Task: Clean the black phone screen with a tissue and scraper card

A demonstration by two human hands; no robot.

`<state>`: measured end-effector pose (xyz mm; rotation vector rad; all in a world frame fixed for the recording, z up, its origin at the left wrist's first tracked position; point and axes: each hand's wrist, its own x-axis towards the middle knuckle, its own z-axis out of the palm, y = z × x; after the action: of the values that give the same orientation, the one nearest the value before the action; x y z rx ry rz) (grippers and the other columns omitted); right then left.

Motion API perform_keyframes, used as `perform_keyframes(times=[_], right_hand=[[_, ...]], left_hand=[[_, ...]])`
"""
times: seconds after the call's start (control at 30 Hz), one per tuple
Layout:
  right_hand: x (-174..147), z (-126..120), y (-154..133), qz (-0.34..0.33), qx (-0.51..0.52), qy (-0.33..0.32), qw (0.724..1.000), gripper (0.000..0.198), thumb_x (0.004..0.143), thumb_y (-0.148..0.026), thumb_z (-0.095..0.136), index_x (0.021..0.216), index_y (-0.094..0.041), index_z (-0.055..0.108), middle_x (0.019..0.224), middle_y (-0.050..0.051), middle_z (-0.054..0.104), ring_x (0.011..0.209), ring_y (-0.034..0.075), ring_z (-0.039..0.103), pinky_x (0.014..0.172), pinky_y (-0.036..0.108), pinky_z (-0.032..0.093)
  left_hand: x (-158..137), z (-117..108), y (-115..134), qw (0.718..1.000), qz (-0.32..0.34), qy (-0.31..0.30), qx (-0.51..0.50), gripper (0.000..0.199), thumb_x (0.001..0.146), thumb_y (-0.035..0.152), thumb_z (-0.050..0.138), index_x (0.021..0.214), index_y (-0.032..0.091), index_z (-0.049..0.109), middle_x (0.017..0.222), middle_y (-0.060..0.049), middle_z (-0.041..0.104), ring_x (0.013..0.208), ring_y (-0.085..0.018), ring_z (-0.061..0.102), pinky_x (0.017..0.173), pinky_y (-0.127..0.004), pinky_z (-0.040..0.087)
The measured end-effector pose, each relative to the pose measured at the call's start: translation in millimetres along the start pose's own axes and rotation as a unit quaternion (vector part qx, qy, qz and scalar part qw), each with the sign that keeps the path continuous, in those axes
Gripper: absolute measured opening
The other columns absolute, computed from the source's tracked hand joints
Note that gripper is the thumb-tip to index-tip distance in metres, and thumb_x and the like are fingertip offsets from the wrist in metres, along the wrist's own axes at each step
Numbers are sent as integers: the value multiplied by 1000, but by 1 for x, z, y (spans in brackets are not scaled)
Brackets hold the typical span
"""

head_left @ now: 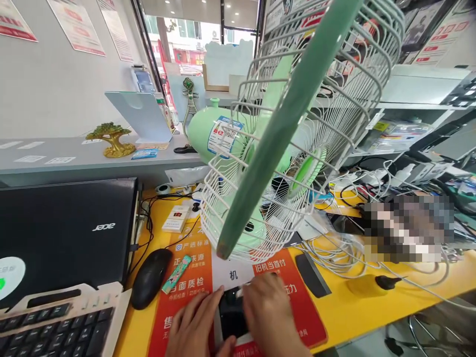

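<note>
On the red mat [312,322] lies a small flat device with a glossy black face and pale edges, seemingly a phone [231,317]. My left hand [197,325] grips its left side, fingers along the edge and thumb at the lower end. Over its right part is my right hand [269,310], curled with fingers pressed together and a little blurred. A small white bit [240,292] shows at the right fingertips; what it is I cannot make out. My right hand hides part of the phone.
A green fan [256,193] with a wire cage stands just beyond my hands. On the left are a black mouse [151,277], a keyboard [55,327] and an Acer laptop [67,233]. Coiled white cables [334,258] and a dark strip [312,275] lie to the right.
</note>
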<state>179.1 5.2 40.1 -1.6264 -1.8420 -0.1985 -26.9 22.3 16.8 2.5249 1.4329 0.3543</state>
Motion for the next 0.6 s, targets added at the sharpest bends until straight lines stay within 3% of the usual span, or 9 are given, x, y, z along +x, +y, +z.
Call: perform_keyframes(times=[0.1, 0.27, 0.43, 0.6], right_hand=[[-1, 10, -14, -89, 56, -23, 994, 22, 92, -18, 58, 70, -21, 57, 68, 0, 59, 71, 17, 47, 69, 33, 26], [2, 2, 2, 27, 40, -55, 997, 14, 87, -13, 63, 84, -26, 67, 75, -1, 64, 78, 19, 49, 74, 34, 27], [4, 7, -11, -108, 48, -128, 985, 9, 83, -17, 69, 79, -22, 62, 78, -1, 64, 79, 18, 49, 76, 33, 29], [15, 8, -13, -62, 0, -183, 981, 13, 87, -17, 63, 76, -22, 60, 77, 0, 63, 83, 19, 49, 76, 35, 28]], left_hand=[[-1, -1, -2, 1000, 16, -3, -5, 76, 77, 22, 61, 150, 27, 43, 142, -3, 60, 129, -28, 56, 103, -43, 48], [-2, -6, 1, 1000, 27, 8, -10, 75, 81, 27, 62, 152, 25, 39, 142, -5, 60, 128, -28, 56, 103, -44, 48], [-4, -8, 0, 999, 38, 21, -9, 82, 79, 21, 60, 156, 23, 29, 146, -6, 56, 131, -28, 54, 104, -44, 48], [-4, -11, 2, 999, 29, 7, -16, 74, 82, 25, 61, 152, 23, 37, 143, -7, 59, 129, -30, 55, 104, -46, 48]])
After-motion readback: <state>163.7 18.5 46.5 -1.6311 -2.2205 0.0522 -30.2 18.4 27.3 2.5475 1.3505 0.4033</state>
